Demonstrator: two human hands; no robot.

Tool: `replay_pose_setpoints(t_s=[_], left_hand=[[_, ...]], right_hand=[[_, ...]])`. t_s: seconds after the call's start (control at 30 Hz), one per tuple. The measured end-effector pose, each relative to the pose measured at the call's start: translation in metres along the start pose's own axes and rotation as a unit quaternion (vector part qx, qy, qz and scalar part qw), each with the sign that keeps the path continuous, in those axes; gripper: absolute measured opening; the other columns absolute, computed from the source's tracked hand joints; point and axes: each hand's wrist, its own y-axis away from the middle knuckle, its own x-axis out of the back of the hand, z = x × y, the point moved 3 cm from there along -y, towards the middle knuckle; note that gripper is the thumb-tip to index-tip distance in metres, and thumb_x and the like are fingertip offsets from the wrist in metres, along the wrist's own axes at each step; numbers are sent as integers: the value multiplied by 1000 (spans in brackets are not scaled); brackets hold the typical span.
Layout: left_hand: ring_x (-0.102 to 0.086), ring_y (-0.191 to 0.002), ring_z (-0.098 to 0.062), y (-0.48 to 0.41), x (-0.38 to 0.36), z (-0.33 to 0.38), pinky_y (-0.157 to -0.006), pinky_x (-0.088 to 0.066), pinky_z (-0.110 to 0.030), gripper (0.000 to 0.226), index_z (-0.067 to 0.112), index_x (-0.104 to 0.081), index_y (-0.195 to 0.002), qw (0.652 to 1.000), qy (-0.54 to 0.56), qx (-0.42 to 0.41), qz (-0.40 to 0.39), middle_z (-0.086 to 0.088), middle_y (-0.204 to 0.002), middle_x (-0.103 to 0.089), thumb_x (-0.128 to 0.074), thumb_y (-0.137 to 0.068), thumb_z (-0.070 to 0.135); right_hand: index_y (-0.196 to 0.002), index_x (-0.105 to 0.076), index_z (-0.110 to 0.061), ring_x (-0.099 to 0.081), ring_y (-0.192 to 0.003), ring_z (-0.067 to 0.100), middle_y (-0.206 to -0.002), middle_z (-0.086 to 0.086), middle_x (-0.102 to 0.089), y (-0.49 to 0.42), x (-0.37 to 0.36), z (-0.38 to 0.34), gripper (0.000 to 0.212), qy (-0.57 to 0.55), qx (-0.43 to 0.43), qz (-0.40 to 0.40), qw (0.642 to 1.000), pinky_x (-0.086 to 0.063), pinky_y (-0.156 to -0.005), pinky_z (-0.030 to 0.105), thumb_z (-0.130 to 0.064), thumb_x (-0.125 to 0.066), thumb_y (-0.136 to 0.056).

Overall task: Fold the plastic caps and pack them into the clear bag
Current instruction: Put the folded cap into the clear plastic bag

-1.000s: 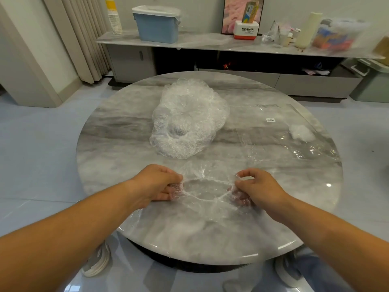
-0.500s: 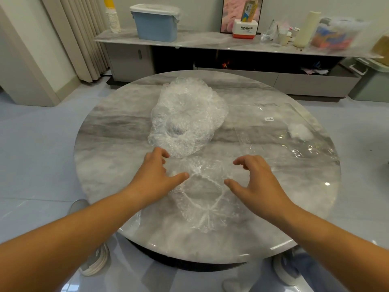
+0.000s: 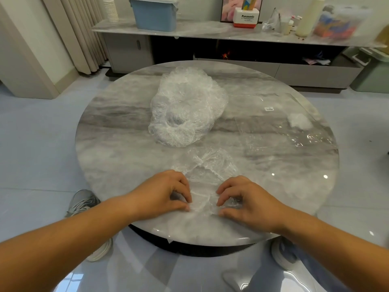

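One clear plastic cap (image 3: pixel 207 171) lies flat on the round marble table (image 3: pixel 117 131), near its front edge. My left hand (image 3: pixel 166 194) pinches the cap's near edge on the left. My right hand (image 3: pixel 244 199) pinches the same edge on the right, about a hand's width away. A heap of several crumpled clear caps (image 3: pixel 185 110) sits behind, at the table's middle. The clear bag (image 3: pixel 290 127) lies flat on the right side of the table, with a small white label and a folded cap inside near its far right end.
Behind the table runs a low cabinet (image 3: pixel 210 32) with a blue bin (image 3: pixel 154 13), a white box, cups and a roll. Curtains hang at the back left. Grey shoes (image 3: pixel 84 203) stand on the shiny floor by the table's front edge.
My hands were spread open over the cap half a second ago. They have drawn back toward me and now pinch the cap's near edge.
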Motion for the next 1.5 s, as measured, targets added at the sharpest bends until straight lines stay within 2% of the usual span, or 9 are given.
replay_pose_setpoints(t_s=[0.2,0.33,0.5,0.7,0.83,1.07,1.2,1.33,1.5], left_hand=[[-67,-93,-4,2,1,3,-86,-54,-27,5,27,-79,-90,994,102,45,22,14,-95,-70,-77,-87,30],[-70,-81,-11,-3,4,3,-82,-58,-33,11,25,-74,-86,976,167,124,63,6,-84,-74,-68,-94,29],[-60,-63,-2,-15,6,0,-65,-50,-21,17,24,-71,-77,969,112,188,111,5,-72,-69,-70,-92,34],[-58,-66,-8,-27,8,-3,-64,-48,-23,19,22,-63,-81,965,59,230,115,4,-75,-65,-77,-83,33],[-56,-67,-13,-29,9,-4,-62,-46,-28,34,22,-51,-90,962,45,246,107,3,-78,-61,-80,-81,36],[-61,-70,-11,-29,13,3,-62,-48,-25,60,26,-42,-121,957,74,263,98,2,-82,-63,-83,-79,34],[-61,-77,-7,-29,22,7,-62,-46,-20,59,33,-47,-119,946,114,267,142,6,-95,-59,-86,-75,38],[-56,-79,-5,-28,32,16,-65,-44,-16,46,34,-52,-115,951,64,224,201,9,-100,-54,-82,-80,36],[-70,-74,-9,-34,18,18,-66,-56,-23,82,27,-29,-149,905,291,279,140,-5,-92,-71,-79,-84,29]], right_hand=[[-84,-76,-28,-65,-91,3,-95,-15,-70,-3,4,3,8,-123,-54,55,989,-47,-81,15,-25,-75,-91],[-83,-73,-21,-60,-66,2,-74,-9,-70,-12,6,4,14,-177,-113,92,973,-49,-69,18,-23,-68,-97],[-83,-72,-17,-54,-54,2,-63,-8,-64,-25,7,10,19,-150,-186,110,965,-48,-59,21,-28,-66,-98],[-102,-61,-25,-62,-70,10,-76,-5,-66,-36,7,7,15,-46,-181,119,975,-54,-71,32,-31,-71,-93],[-93,-54,-27,-57,-78,9,-87,-9,-57,-37,9,3,16,44,-151,120,980,-53,-73,34,-32,-69,-94],[-95,-76,-25,-53,-91,11,-88,-13,-52,-37,8,2,15,135,-110,104,979,-46,-85,29,-37,-67,-96],[-99,-77,-24,-53,-89,15,-85,-11,-62,-39,17,-3,16,152,-76,151,974,-44,-85,32,-37,-69,-94],[-102,-71,-26,-53,-78,3,-79,-18,-63,-40,31,-15,11,52,-85,223,970,-41,-74,17,-32,-72,-93],[-116,-63,-19,-68,-66,7,-81,-3,-76,-44,24,-26,17,-252,-190,149,937,-52,-61,26,-25,-61,-100]])
